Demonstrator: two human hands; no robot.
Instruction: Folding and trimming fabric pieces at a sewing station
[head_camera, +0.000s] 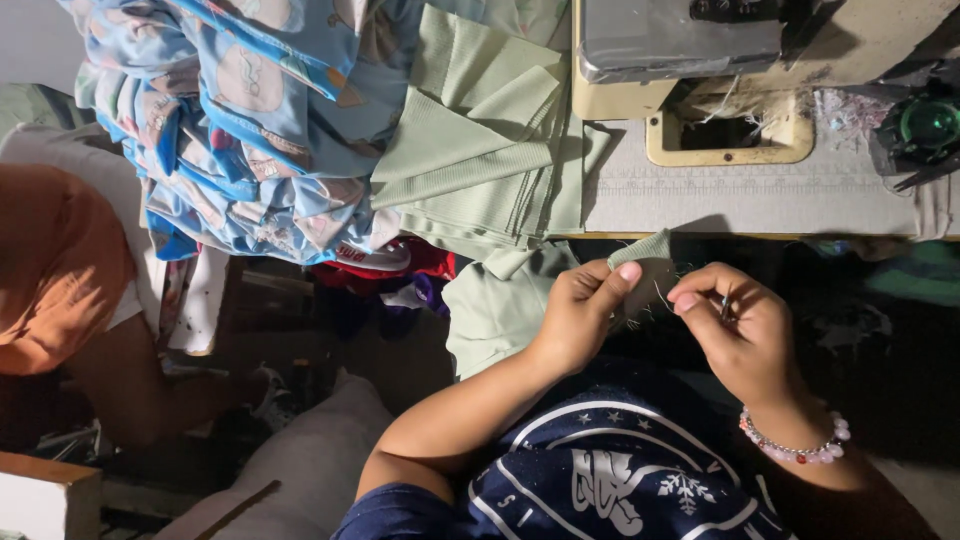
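Note:
My left hand (580, 312) pinches the corner of a pale green ribbed fabric piece (645, 255) below the table edge. Facing it, my right hand (735, 330) has its fingers closed around a small dark metal tool (724, 305), its tip close to the fabric; loose threads show between the two hands. A bead bracelet (795, 445) circles my right wrist. More of the green fabric (490, 310) hangs down to the left of my left hand.
A sewing machine (690, 45) stands on the grey table (760, 190). A stack of green ribbed pieces (480, 140) and a pile of blue printed fabric (250, 120) lie to its left. Another person in orange (60, 270) sits at far left.

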